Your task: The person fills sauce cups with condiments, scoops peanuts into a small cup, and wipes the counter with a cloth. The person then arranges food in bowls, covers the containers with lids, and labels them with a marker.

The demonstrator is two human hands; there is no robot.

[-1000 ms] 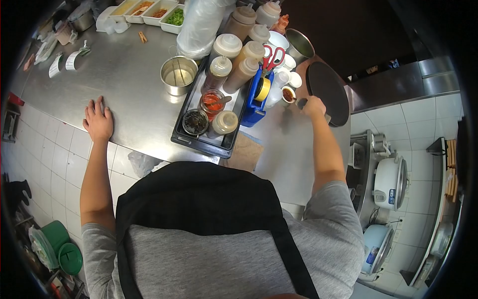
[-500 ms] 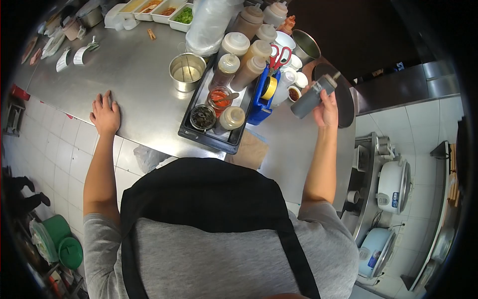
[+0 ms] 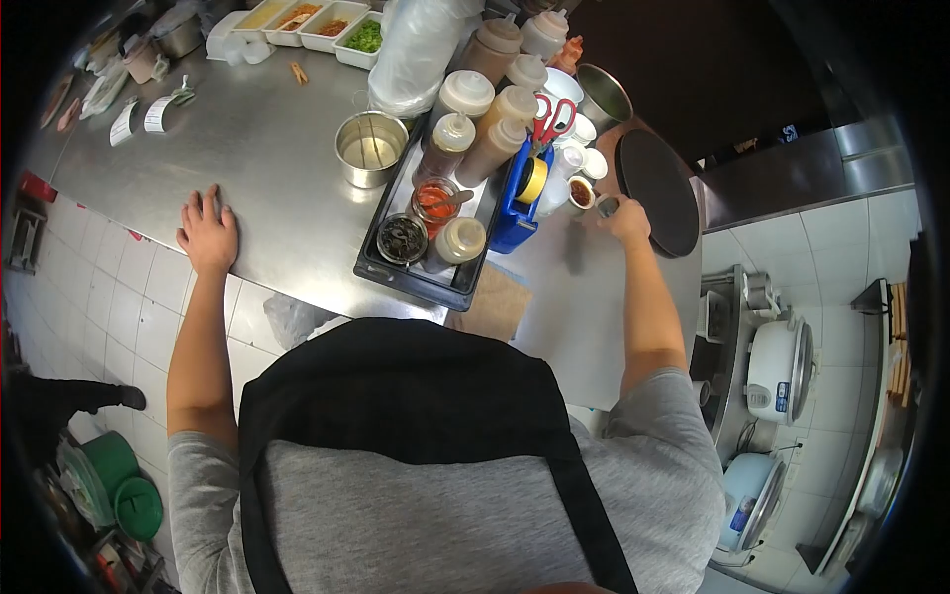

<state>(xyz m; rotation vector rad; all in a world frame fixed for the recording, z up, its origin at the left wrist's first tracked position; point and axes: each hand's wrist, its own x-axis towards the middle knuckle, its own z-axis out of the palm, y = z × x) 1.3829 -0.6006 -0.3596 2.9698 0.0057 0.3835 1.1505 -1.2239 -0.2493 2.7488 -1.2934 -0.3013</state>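
Observation:
My left hand (image 3: pixel 208 234) lies flat on the steel counter near its front edge, fingers spread, holding nothing. At the right end of the counter, my right hand (image 3: pixel 627 219) is closed round a dark squeeze bottle (image 3: pixel 607 207). Only a small round grey part of the bottle shows at the fingertips; the rest is hidden. Just beyond that hand sits a small cup of dark red sauce (image 3: pixel 581 193). A round black tray (image 3: pixel 656 193) is to the hand's right.
A black tray (image 3: pixel 421 285) holds squeeze bottles and open jars. Beside it are a metal pot (image 3: pixel 370 148), a blue tape dispenser (image 3: pixel 514 223) and red scissors (image 3: pixel 552 121). White food containers (image 3: pixel 358 40) line the back. A person's dark-clothed leg (image 3: pixel 84 396) shows at left.
My right hand has moved down and slightly left with the bottle, which has turned so that little of it shows. My left hand stays put. The other person's leg has come further into view.

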